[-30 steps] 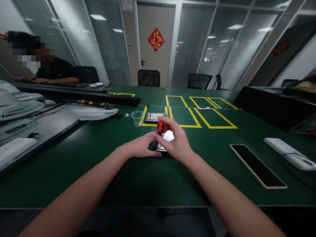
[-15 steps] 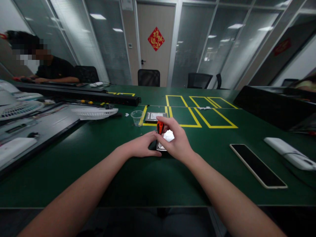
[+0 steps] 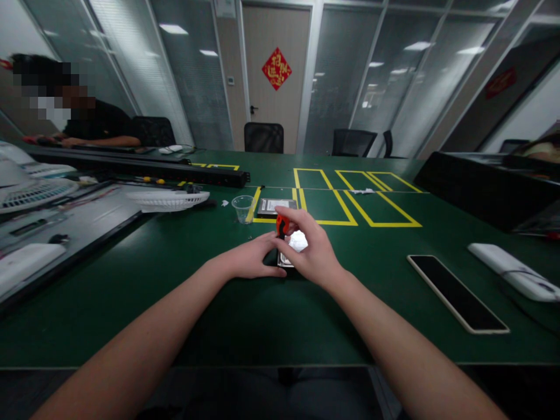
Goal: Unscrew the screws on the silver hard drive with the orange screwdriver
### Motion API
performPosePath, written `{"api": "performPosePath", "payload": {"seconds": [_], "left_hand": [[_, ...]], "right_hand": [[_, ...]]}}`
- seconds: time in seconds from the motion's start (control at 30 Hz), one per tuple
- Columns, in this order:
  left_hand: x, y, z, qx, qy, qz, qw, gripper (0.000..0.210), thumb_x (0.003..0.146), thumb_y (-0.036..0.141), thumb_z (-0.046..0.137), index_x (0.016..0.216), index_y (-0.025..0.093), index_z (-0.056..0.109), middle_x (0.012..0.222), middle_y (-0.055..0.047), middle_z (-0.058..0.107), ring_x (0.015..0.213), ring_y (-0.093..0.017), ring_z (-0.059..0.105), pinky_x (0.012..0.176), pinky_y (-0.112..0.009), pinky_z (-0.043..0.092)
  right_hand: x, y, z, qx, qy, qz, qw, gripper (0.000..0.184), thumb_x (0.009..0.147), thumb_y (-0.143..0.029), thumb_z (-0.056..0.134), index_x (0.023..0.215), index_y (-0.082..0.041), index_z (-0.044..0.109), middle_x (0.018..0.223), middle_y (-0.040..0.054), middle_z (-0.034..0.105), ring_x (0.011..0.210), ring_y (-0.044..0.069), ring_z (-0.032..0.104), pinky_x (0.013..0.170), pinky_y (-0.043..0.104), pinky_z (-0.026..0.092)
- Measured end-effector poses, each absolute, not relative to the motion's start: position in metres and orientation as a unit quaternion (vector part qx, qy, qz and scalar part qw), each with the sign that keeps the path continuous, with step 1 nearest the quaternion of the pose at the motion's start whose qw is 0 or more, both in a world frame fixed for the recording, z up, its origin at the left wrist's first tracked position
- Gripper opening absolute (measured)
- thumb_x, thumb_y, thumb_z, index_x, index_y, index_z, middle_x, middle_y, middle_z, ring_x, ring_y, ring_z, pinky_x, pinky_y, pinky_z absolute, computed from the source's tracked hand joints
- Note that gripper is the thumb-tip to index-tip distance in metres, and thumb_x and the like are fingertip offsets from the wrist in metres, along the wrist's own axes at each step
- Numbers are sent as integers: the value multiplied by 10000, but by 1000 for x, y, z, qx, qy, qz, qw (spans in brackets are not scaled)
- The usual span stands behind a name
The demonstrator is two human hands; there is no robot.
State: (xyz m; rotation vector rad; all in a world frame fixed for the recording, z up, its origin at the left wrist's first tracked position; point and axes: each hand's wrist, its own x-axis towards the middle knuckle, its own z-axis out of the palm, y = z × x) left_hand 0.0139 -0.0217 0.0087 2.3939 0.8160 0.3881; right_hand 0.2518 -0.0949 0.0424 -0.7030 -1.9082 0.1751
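A hard drive [image 3: 287,258] with a shiny metal top lies on the green table [image 3: 210,326] in front of me. My left hand [image 3: 252,256] grips its left side, thumb at the near edge and fingers at the far left. An upright screwdriver [image 3: 282,226] with an orange and black handle is pinched in the fingers of my right hand [image 3: 312,251], over the drive. Its tip is hidden by my fingers. Just beyond lies a second hard drive [image 3: 276,207] with a white label, inside a yellow tape outline. A clear plastic cup [image 3: 242,210] stands left of it.
On the right lie a phone [image 3: 457,294] and a white power strip [image 3: 514,271]. Fan parts [image 3: 168,200] and a long black bar [image 3: 175,170] occupy the left. A black case [image 3: 468,189] stands far right. Another person [image 3: 102,125] sits at the far left.
The screwdriver handle has turned and leans slightly further left in my right hand. My left hand and the hard drive have stayed where they were.
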Motion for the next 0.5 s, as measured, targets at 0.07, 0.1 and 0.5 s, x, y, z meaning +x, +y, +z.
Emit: {"api": "performPosePath", "payload": {"seconds": [0.07, 0.1, 0.5], "left_hand": [[13, -20, 7, 899, 304, 139, 284, 927, 1002, 701, 1031, 1774, 265, 759, 1909, -206, 699, 1783, -524, 674, 1538, -697, 516], [13, -20, 7, 900, 301, 140, 283, 923, 1010, 702, 1028, 1776, 265, 757, 1911, -208, 701, 1792, -520, 667, 1541, -701, 511], [12, -19, 7, 902, 294, 141, 284, 915, 1008, 710, 1035, 1767, 282, 755, 1910, -186, 707, 1799, -504, 665, 1537, -660, 517]], "right_hand": [[252, -95, 42, -290, -796, 77, 526, 589, 1201, -246, 775, 1771, -380, 714, 1421, 94, 865, 1166, 303, 836, 1066, 537, 796], [252, -95, 41, -284, -795, 83, 529, 601, 1203, -234, 761, 1784, -379, 702, 1461, 101, 863, 1195, 306, 847, 1085, 540, 795], [251, -95, 43, -285, -793, 72, 534, 560, 1187, -246, 789, 1729, -368, 717, 1396, 87, 866, 1123, 293, 837, 1050, 515, 784]]}}
